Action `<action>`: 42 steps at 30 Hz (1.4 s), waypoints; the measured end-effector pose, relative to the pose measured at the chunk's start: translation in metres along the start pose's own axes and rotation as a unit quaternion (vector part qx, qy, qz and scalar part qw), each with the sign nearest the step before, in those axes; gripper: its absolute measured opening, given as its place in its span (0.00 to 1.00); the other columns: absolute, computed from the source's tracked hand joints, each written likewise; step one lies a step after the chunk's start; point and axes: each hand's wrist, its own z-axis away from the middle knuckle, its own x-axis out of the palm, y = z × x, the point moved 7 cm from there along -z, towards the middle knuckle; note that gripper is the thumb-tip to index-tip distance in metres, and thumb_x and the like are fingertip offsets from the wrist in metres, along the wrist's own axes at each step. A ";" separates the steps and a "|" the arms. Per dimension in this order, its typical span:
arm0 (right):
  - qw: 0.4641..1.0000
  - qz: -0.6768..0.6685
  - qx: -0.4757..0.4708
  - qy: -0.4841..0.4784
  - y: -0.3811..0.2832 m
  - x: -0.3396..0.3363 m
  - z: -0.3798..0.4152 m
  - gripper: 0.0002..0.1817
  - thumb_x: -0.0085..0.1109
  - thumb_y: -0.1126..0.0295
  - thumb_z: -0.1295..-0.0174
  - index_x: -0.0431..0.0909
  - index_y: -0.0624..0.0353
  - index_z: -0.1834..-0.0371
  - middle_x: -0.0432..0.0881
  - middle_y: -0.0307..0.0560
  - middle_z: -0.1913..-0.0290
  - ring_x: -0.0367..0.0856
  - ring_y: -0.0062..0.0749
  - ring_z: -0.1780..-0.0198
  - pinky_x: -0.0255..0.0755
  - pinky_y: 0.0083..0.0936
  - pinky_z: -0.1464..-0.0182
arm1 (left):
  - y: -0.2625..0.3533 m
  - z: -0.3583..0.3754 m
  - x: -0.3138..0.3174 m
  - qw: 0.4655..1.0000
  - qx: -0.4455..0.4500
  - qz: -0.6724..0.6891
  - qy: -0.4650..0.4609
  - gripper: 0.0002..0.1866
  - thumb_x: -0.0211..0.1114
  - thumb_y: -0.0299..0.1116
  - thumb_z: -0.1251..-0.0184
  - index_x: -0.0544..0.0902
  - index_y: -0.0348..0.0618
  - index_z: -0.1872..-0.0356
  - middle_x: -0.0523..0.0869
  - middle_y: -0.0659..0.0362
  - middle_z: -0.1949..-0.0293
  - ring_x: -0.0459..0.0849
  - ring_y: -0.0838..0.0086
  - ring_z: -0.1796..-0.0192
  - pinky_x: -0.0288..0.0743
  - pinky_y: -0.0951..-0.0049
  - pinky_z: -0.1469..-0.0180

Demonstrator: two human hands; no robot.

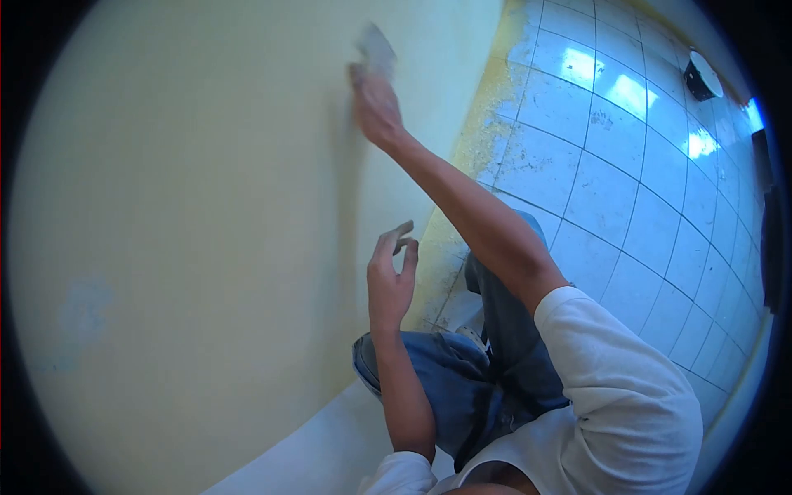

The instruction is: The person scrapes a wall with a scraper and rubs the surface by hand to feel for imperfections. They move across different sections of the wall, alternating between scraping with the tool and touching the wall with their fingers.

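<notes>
My right hand (379, 111) is stretched far forward along the pale yellow wall (206, 206), its fingers closed around a putty knife (377, 48). The knife's flat grey blade points away from me and lies close to the wall; motion blurs it, and the handle is hidden in the hand. Nearer to me, my left hand (391, 280) is raised beside the wall above my bent knee. Its fingers are loosely curved, thumb apart from them, with nothing held.
White floor tiles (544, 153) run along the wall's foot, where yellowish crumbs and dust (483, 115) lie in a strip. A dark bucket with a white rim (702, 77) stands at the far right. A pale patch (85, 305) marks the wall at left.
</notes>
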 end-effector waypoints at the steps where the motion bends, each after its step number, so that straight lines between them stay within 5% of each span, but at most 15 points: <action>1: 0.999 -0.002 -0.042 -0.031 -0.033 -0.004 0.004 0.45 0.36 0.42 0.11 0.45 0.70 0.07 0.46 0.65 0.06 0.44 0.60 0.06 0.31 0.49 0.07 | -0.001 0.004 0.004 1.000 -0.005 0.005 -0.004 0.17 0.64 0.34 0.13 0.85 0.38 0.32 0.90 0.49 0.35 0.92 0.57 0.38 0.81 0.58 0.30; 3: 0.996 -0.039 -0.051 -0.065 -0.039 -0.007 0.004 0.48 0.35 0.40 0.11 0.41 0.71 0.07 0.42 0.67 0.06 0.39 0.62 0.06 0.31 0.49 0.07 | 0.002 0.000 0.005 1.000 0.004 0.009 -0.006 0.18 0.64 0.35 0.13 0.85 0.38 0.31 0.91 0.50 0.35 0.92 0.60 0.36 0.80 0.59 0.29; 7: 0.972 0.013 0.232 0.019 0.029 -0.007 0.018 0.49 0.36 0.38 0.12 0.42 0.71 0.07 0.41 0.67 0.05 0.38 0.60 0.05 0.33 0.48 0.07 | -0.007 0.001 0.008 1.000 -0.012 -0.013 -0.016 0.17 0.64 0.34 0.13 0.84 0.39 0.31 0.92 0.52 0.36 0.92 0.60 0.37 0.80 0.59 0.30; 10: 0.995 -0.035 0.022 -0.085 -0.039 0.000 0.019 0.46 0.34 0.40 0.11 0.40 0.64 0.05 0.43 0.69 0.06 0.39 0.58 0.05 0.31 0.44 0.07 | -0.011 0.000 0.005 1.000 -0.012 -0.012 -0.005 0.17 0.65 0.33 0.14 0.85 0.38 0.32 0.90 0.49 0.35 0.92 0.55 0.38 0.83 0.56 0.32; 11: 0.986 0.011 -0.143 -0.086 -0.072 -0.008 0.018 0.46 0.39 0.40 0.12 0.46 0.67 0.07 0.48 0.62 0.06 0.44 0.59 0.06 0.38 0.48 0.07 | -0.007 0.000 0.004 1.000 -0.017 0.006 0.003 0.16 0.64 0.32 0.14 0.85 0.37 0.33 0.91 0.49 0.36 0.92 0.55 0.38 0.83 0.57 0.31; 13: 0.986 -0.018 0.057 -0.154 0.023 0.005 0.020 0.44 0.42 0.43 0.12 0.50 0.66 0.08 0.53 0.61 0.07 0.48 0.58 0.07 0.38 0.47 0.08 | -0.005 0.000 0.006 1.000 -0.005 0.006 0.004 0.16 0.64 0.30 0.15 0.85 0.37 0.34 0.91 0.49 0.36 0.92 0.55 0.38 0.83 0.57 0.31; 15: 0.989 -0.094 0.027 0.114 0.016 -0.018 0.021 0.39 0.45 0.48 0.12 0.56 0.65 0.10 0.60 0.60 0.11 0.53 0.56 0.09 0.40 0.47 0.08 | -0.005 0.000 0.001 1.000 0.005 -0.006 0.005 0.16 0.64 0.30 0.15 0.85 0.37 0.33 0.91 0.49 0.36 0.92 0.55 0.38 0.83 0.57 0.31; 18: 0.979 -0.048 0.152 0.126 0.037 -0.008 0.015 0.37 0.46 0.50 0.12 0.58 0.61 0.10 0.59 0.60 0.09 0.52 0.55 0.08 0.39 0.47 0.08 | -0.009 0.002 0.001 1.000 0.003 -0.006 0.009 0.16 0.64 0.30 0.14 0.85 0.37 0.33 0.91 0.48 0.36 0.92 0.56 0.38 0.83 0.58 0.30; 22: 0.998 -0.043 -0.051 0.000 -0.029 -0.005 -0.005 0.39 0.40 0.45 0.11 0.54 0.59 0.07 0.53 0.59 0.07 0.49 0.54 0.07 0.36 0.48 0.08 | -0.006 0.003 0.007 1.000 -0.013 0.016 -0.005 0.17 0.64 0.32 0.14 0.85 0.37 0.32 0.90 0.48 0.36 0.92 0.56 0.37 0.83 0.59 0.31; 26: 0.961 -0.106 0.239 0.087 0.096 -0.019 0.004 0.44 0.31 0.40 0.11 0.44 0.59 0.05 0.50 0.62 0.06 0.45 0.56 0.06 0.37 0.48 0.07 | -0.013 0.001 0.009 1.000 -0.012 -0.010 -0.023 0.19 0.63 0.36 0.12 0.84 0.38 0.30 0.91 0.51 0.33 0.91 0.61 0.34 0.81 0.59 0.29; 27: 0.941 0.016 0.331 0.068 0.116 -0.012 -0.001 0.46 0.35 0.38 0.12 0.47 0.64 0.06 0.54 0.68 0.08 0.52 0.63 0.09 0.42 0.47 0.08 | -0.012 0.001 0.005 1.000 -0.014 -0.012 -0.018 0.19 0.63 0.36 0.12 0.84 0.39 0.30 0.91 0.51 0.33 0.91 0.61 0.34 0.80 0.59 0.29; 31: 0.994 -0.046 0.059 -0.076 0.001 -0.005 -0.034 0.48 0.38 0.36 0.13 0.50 0.68 0.08 0.56 0.70 0.09 0.56 0.65 0.11 0.46 0.48 0.10 | -0.009 0.005 0.008 1.000 -0.023 0.007 -0.017 0.18 0.64 0.35 0.13 0.84 0.38 0.31 0.90 0.49 0.34 0.91 0.58 0.36 0.82 0.59 0.31; 34: 0.992 0.024 0.116 -0.045 0.062 -0.003 -0.021 0.38 0.33 0.42 0.10 0.70 0.63 0.17 0.69 0.68 0.16 0.64 0.62 0.14 0.51 0.43 0.11 | -0.007 0.002 0.013 1.000 -0.010 0.007 -0.024 0.18 0.64 0.33 0.13 0.84 0.37 0.31 0.90 0.48 0.35 0.91 0.57 0.37 0.82 0.59 0.32; 38: 0.965 -0.039 0.255 0.047 0.111 -0.011 -0.022 0.44 0.31 0.38 0.11 0.44 0.58 0.05 0.52 0.58 0.06 0.53 0.53 0.08 0.42 0.41 0.08 | -0.011 0.004 0.009 1.000 -0.010 -0.019 -0.022 0.18 0.63 0.33 0.13 0.85 0.37 0.32 0.90 0.48 0.35 0.91 0.57 0.37 0.82 0.59 0.31; 42: 0.997 -0.051 0.000 -0.051 -0.002 -0.013 -0.053 0.45 0.28 0.37 0.10 0.40 0.58 0.04 0.46 0.50 0.04 0.48 0.50 0.06 0.44 0.37 0.08 | -0.004 0.003 0.011 1.000 -0.014 0.012 -0.019 0.18 0.63 0.34 0.13 0.85 0.38 0.31 0.90 0.48 0.35 0.91 0.56 0.37 0.82 0.59 0.31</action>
